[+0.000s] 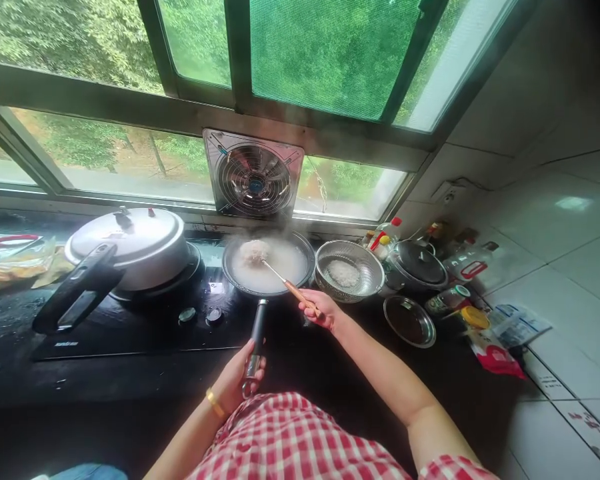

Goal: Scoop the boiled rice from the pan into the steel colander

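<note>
Closed around the end of the pan handle (257, 333), the left hand (240, 377) steadies the steaming pan (269, 263) on the stove (130, 327) while the right hand (320, 308) grips a skimmer (280, 275) lifting food, which could slip and splash hot liquid.

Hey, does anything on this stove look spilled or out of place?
Nothing stands out. The pan sits level and steaming, left hand on its handle, right hand holding the ladle; no spill shows.

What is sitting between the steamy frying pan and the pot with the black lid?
In the head view, a metal strainer with white rice sits between the frying pan and the black-lidded pot.
</note>
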Demonstrator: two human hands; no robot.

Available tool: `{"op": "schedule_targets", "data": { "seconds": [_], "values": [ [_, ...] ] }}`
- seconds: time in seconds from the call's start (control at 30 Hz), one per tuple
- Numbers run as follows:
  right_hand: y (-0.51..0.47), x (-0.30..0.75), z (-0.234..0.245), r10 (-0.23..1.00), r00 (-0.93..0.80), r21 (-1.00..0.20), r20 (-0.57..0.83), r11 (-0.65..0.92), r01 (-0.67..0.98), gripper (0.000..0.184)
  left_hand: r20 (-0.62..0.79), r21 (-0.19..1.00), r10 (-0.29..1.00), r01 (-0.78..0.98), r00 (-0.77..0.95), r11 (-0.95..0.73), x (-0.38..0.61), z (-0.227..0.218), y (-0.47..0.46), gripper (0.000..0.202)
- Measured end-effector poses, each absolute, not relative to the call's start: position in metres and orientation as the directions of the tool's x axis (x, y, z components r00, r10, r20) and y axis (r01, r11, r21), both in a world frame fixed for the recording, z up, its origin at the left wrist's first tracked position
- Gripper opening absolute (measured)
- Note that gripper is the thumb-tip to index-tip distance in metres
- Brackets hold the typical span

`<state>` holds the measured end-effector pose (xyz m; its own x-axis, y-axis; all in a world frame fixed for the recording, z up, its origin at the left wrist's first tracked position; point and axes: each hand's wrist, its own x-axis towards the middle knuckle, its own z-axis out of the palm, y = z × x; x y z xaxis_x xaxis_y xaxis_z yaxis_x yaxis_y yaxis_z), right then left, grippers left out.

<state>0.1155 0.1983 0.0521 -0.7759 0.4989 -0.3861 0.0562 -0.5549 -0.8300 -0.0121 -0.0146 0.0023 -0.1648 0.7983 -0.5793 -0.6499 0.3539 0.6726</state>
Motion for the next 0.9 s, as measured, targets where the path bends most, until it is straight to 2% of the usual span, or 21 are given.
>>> {"op": "schedule_targets", "data": {
  "seconds": [0.3,0.6,0.77,0.9],
  "values": [
    [0.182,0.157,0.072,0.586,-0.728,-0.844,-0.356,-0.536,-0.02,0.033,-0.563,0.679,0.799,-0.67,-0.211,0.301,-0.013,0.0,-0.013,0.042],
    [0.179,0.231,0.096,0.662,-0.689,-0.832,-0.293,-0.532,-0.157,0.032,-0.556,0.698,0.804,-0.644,-0.212,0.313,-0.016,-0.003,-0.012,0.042],
    [0.18,0.286,0.095,0.815,-0.51,-0.901,-0.276,-0.404,-0.157,0.036,-0.546,0.708,0.813,-0.629,-0.2,0.321,-0.018,-0.006,-0.012,0.042],
    [0.185,0.31,0.075,0.928,-0.276,-0.968,-0.25,-0.249,0.037,0.05,-0.549,0.718,0.813,-0.607,-0.193,0.341,-0.018,-0.005,-0.012,0.044]
  ]
}}
